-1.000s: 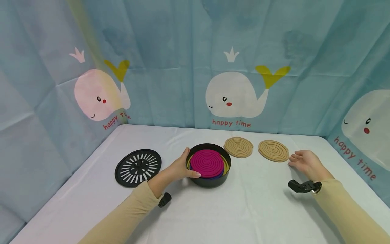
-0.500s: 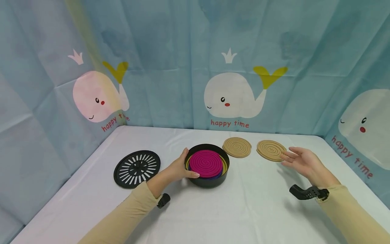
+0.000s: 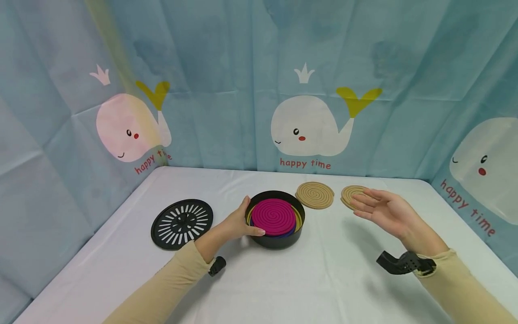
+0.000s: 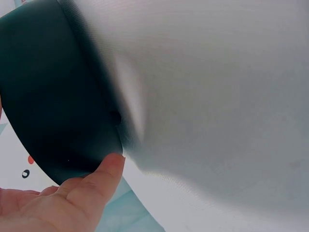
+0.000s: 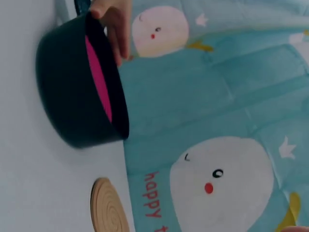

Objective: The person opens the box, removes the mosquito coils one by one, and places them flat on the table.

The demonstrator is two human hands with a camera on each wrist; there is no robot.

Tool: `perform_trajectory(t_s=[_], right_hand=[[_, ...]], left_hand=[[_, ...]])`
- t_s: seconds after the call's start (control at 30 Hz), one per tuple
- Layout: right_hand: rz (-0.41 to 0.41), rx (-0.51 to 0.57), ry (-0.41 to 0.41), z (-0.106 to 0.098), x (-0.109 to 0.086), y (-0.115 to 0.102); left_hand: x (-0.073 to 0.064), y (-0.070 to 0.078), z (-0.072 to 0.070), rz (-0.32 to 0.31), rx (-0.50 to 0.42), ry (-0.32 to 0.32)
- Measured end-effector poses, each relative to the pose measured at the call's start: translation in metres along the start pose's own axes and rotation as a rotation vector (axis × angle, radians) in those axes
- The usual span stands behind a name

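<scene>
A round black tin stands on the table with a magenta mosquito coil on top inside it. Yellow and dark blue edges show beneath that coil. My left hand grips the tin's left side, thumb at the near rim and fingers round the far side. In the left wrist view, fingers press against the tin's dark wall. My right hand is held above the table, palm up, fingers extended, holding nothing. It partly covers a tan mosquito coil.
Another tan mosquito coil lies behind the tin, to its right. On the left rests a black slotted lid, close to my left forearm. A blue whale-print curtain rises along the back and sides of the white table.
My right hand has moved left and lifted from beside the right tan coil to over it, its palm turning upward. The left hand keeps its grip on the tin.
</scene>
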State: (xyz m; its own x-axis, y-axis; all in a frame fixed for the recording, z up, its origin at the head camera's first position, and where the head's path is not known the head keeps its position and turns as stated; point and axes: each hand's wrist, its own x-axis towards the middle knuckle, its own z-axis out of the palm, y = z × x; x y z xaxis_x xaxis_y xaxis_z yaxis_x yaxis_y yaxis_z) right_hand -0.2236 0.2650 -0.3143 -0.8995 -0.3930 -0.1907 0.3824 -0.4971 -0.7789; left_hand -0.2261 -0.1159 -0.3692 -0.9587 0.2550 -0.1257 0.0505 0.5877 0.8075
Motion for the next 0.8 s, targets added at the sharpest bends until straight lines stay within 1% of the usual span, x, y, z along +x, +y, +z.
perform_trajectory(t_s=[0.13,0.27,0.4,0.67,0.8], right_hand=[[-0.010,-0.023,-0.035,0.013,0.001,0.005],[-0.030,-0.074,-0.063,0.024,0.004,0.012],[-0.032,-0.074,-0.093,0.034,0.007,0.019],[0.043,-0.059,-0.179,0.050,0.014,0.032],[0.061,-0.067,-0.201,0.058,0.018,0.038]], left_hand=[[0.000,-0.001,0.000,-0.006,0.007,0.002],[0.000,-0.001,0.001,-0.012,0.008,0.005],[0.000,-0.001,0.001,-0.011,0.001,0.005],[0.000,-0.001,0.001,-0.010,-0.004,0.000],[0.000,-0.001,0.001,-0.005,-0.004,0.001]])
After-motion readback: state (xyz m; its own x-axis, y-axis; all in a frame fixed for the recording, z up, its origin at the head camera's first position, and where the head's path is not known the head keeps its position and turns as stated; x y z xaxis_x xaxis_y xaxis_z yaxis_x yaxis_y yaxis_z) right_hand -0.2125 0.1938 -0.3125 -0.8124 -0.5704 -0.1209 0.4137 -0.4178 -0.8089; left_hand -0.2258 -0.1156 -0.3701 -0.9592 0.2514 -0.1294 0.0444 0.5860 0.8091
